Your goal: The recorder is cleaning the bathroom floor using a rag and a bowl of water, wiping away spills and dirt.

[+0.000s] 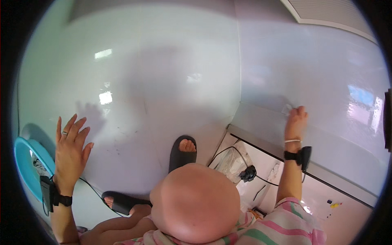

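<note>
At the left, my left hand [70, 157] hangs open with its fingers spread and nothing in them, a ring on one finger. Beside it is a light-blue basin [22, 161] with something greyish inside. At the right, my right hand [296, 124] is closed, its fingers curled and slightly blurred, close to a glossy pale panel [277, 65]. A small whitish wad [287, 108] shows by the fingertips; its kind is unclear. Each wrist wears a black strapped device, and a white bracelet [292, 141] circles the right one.
Below my right arm, a black-edged recess holds a clear plastic bag [233, 163], a black cable and a black plug-like piece [248, 174]. My feet, in dark sandals [182, 157], stand on the pale floor. A slatted panel [335, 14] is at the upper right. A rounded bare-skinned form fills the lower middle.
</note>
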`<action>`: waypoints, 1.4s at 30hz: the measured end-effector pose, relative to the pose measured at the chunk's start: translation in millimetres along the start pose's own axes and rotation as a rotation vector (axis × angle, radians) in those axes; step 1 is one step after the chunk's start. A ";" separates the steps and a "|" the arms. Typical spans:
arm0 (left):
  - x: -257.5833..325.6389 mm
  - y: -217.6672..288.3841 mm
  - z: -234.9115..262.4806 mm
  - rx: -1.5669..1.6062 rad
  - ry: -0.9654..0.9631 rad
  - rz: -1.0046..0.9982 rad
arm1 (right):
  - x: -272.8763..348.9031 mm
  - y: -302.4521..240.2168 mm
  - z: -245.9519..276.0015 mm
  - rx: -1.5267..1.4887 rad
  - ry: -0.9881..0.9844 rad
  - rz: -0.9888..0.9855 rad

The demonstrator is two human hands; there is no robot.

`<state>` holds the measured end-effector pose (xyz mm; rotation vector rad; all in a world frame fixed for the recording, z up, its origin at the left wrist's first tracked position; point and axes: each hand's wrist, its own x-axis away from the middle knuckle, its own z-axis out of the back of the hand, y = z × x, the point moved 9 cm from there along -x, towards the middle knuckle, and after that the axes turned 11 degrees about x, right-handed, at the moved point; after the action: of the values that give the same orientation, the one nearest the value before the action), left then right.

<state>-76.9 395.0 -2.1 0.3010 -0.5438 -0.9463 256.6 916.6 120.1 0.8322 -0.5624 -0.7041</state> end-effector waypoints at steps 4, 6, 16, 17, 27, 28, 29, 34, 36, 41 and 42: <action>-9.4 6.9 -1.7 0.019 -0.012 -0.008 | -4.9 41.4 -31.6 -0.040 0.011 -0.194; -11.3 9.5 -2.8 0.027 -0.042 -0.004 | -3.5 -3.0 -65.2 0.005 0.087 0.015; -4.7 1.6 -2.3 0.030 -0.054 0.024 | -54.0 -181.5 -166.2 -0.369 -0.059 -0.017; -7.2 3.4 -2.8 0.033 -0.060 0.017 | -52.6 -174.9 -176.7 -0.773 -0.122 -0.249; -5.0 3.2 -18.5 0.071 -0.102 -0.033 | -18.4 -157.6 -222.8 -0.633 -0.116 -0.283; -1.4 0.6 -19.2 0.059 -0.110 -0.024 | -6.6 -169.7 -219.6 -0.647 -0.124 -0.276; 2.2 -1.5 -17.2 0.034 -0.096 -0.036 | 7.8 -187.0 -210.8 -0.605 -0.179 -0.225; 4.9 -6.0 -19.1 0.033 -0.105 -0.011 | 25.2 -223.5 -166.8 -0.228 -0.262 0.144; 8.7 -7.6 -19.3 0.030 -0.116 -0.025 | 30.8 -231.5 -139.3 -0.355 -0.263 0.200; 2.8 -0.4 -16.5 0.051 -0.119 -0.043 | 40.5 -228.9 -141.1 -0.249 -0.211 0.082; 2.8 -1.6 -18.7 0.049 -0.125 -0.033 | 47.3 -236.4 -137.5 -0.203 -0.201 0.127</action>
<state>-66.1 392.0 -17.4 0.2972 -0.6790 -0.9891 302.8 832.4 -140.4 0.5350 -0.7055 -0.7197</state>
